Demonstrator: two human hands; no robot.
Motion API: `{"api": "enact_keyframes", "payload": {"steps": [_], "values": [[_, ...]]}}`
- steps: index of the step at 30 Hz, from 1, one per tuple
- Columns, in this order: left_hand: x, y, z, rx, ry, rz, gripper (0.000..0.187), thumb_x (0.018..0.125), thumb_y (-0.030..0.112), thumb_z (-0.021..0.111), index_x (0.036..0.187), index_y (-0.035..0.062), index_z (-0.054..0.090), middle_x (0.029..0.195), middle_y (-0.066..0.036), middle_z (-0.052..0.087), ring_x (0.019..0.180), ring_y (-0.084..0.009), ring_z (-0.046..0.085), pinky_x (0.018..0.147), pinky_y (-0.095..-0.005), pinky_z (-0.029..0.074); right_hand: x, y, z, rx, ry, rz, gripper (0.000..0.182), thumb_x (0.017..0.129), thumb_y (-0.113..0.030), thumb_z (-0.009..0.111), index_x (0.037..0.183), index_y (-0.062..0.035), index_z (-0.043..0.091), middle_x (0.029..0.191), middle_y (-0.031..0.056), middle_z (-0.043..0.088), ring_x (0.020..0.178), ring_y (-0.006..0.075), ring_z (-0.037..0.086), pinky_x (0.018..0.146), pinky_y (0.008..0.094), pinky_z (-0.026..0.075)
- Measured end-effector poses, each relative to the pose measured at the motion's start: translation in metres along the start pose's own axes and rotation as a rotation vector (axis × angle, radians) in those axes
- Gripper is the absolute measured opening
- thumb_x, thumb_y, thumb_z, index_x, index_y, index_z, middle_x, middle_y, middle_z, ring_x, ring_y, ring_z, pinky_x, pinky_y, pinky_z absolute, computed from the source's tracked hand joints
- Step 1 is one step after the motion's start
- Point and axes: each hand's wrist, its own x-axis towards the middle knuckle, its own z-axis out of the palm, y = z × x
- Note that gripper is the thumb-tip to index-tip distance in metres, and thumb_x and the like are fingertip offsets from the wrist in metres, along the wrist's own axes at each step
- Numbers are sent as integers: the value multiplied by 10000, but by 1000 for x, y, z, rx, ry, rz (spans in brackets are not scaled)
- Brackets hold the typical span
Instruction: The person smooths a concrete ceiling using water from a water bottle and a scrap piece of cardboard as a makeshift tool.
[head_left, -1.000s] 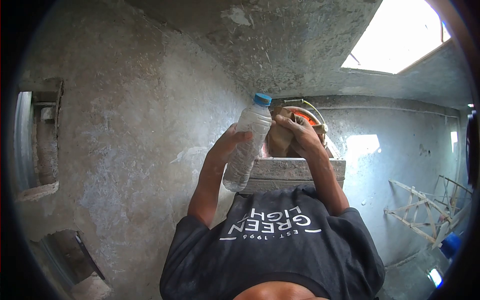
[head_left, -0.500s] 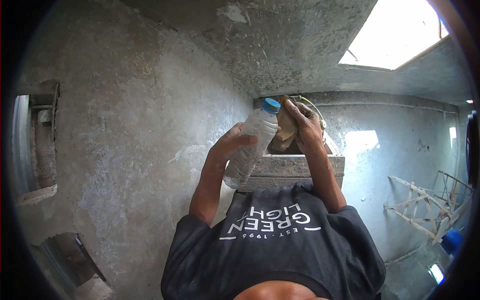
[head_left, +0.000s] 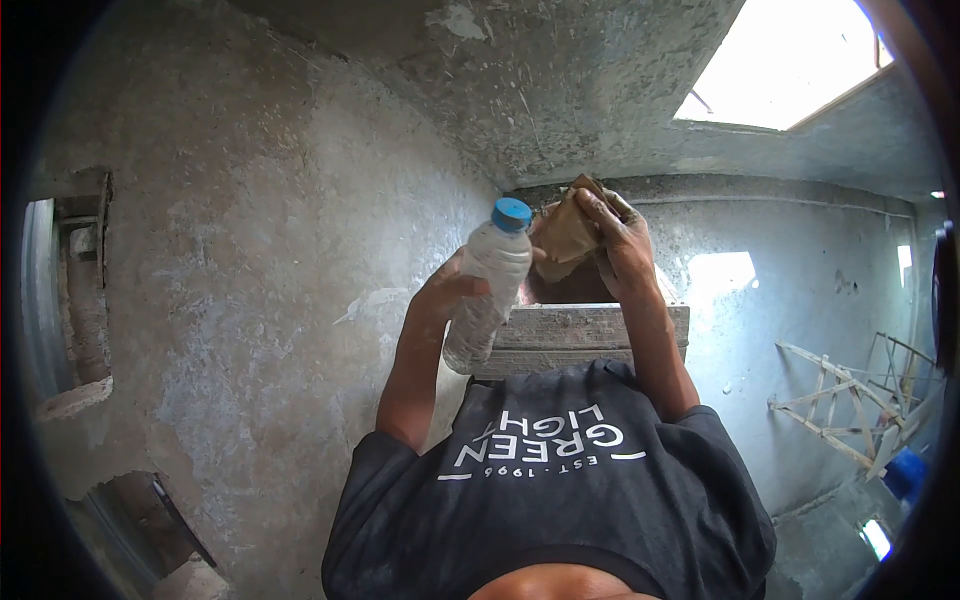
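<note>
My left hand [head_left: 450,287] is wrapped round a clear plastic bottle [head_left: 499,260] with a blue cap, which leans slightly and has its cap at the top. To the right of the bottle, my right hand [head_left: 622,240] pinches a folded brown sheet [head_left: 570,232], thumb on its near face. The sheet hangs close beside the bottle's upper part. Below and behind both hands is a weathered wooden box or ledge [head_left: 570,330], its inside partly hidden by the sheet.
A bare plastered wall [head_left: 240,260] rises on the left. A bright opening [head_left: 790,65] is at the upper right. A wooden frame [head_left: 840,405] and a blue container [head_left: 903,474] stand at the lower right.
The bottle has shifted left and stands more upright. My right hand has moved slightly right, and more of the brown sheet shows, with a wider gap between sheet and bottle cap.
</note>
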Motion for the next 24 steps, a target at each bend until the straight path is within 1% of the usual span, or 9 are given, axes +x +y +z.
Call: {"api": "enact_keyframes", "payload": {"steps": [4, 6, 10, 12, 13, 17, 20, 22, 24], "values": [[2, 2, 10, -52, 26, 19, 934, 678, 473, 790, 1343, -56, 402, 1251, -221, 554, 959, -238, 655, 820, -319, 569, 3, 1, 1, -244, -99, 58, 452, 848, -189, 741, 1171, 74, 564, 1033, 135, 660, 927, 146, 631, 818, 270, 510], [5, 6, 16, -58, 6, -10, 950, 715, 511, 764, 1360, -71, 379, 1263, -216, 547, 765, -187, 676, 616, -269, 577, -1, 0, 7, -340, -116, 13, 467, 841, -191, 749, 1178, 63, 550, 1046, 161, 662, 913, 151, 635, 824, 262, 502], [9, -7, 7, -56, 130, 68, 946, 753, 550, 720, 1372, -70, 366, 1310, -204, 525, 608, -141, 647, 466, -247, 522, 1, -3, 12, -455, -46, -125, 444, 871, -218, 721, 1197, 20, 536, 961, 131, 681, 866, 154, 648, 786, 275, 508], [12, -1, 0, -150, 69, 158, 891, 743, 495, 717, 1377, -39, 391, 1273, -132, 557, 838, -139, 639, 597, -256, 565, -1, 1, 11, -564, 21, -448, 416, 884, -218, 707, 1195, 6, 544, 951, 123, 674, 861, 155, 653, 789, 284, 508], [10, 0, 3, -91, 155, 167, 909, 731, 506, 726, 1382, -32, 392, 1236, -125, 579, 801, -136, 638, 585, -271, 563, -9, -4, 8, -602, -29, -373, 338, 888, -213, 700, 1133, -8, 590, 987, 107, 645, 874, 154, 652, 801, 291, 509], [13, 3, -1, 21, 170, 207, 910, 717, 507, 741, 1378, -22, 407, 1203, -119, 592, 790, -142, 640, 625, -282, 564, -16, 12, 6, -620, -119, -368, 231, 871, -196, 715, 982, -5, 649, 998, 62, 597, 851, 137, 647, 770, 281, 519], [14, 11, 0, 55, 92, 107, 908, 704, 506, 754, 1371, -15, 424, 1172, -114, 598, 855, -148, 634, 712, -295, 557, -17, 22, 8, -585, -44, -432, 237, 861, -187, 725, 993, -4, 654, 1002, 66, 599, 841, 136, 647, 767, 272, 517], [16, 8, 3, 124, 179, 184, 959, 691, 529, 759, 1379, -15, 372, 1374, -162, 488, 680, -131, 638, 520, -268, 563, -18, 18, 11, -610, -65, -459, 237, 852, -180, 733, 997, -8, 658, 996, 63, 600, 850, 135, 645, 764, 269, 517], [15, 10, 5, 142, 177, 177, 963, 685, 532, 763, 1379, -8, 372, 1363, -151, 497, 743, -129, 633, 561, -271, 565, -18, 15, 13, -728, -61, -406, 255, 849, -195, 736, 1007, -11, 659, 987, 63, 601, 866, 141, 644, 767, 280, 516]]}}
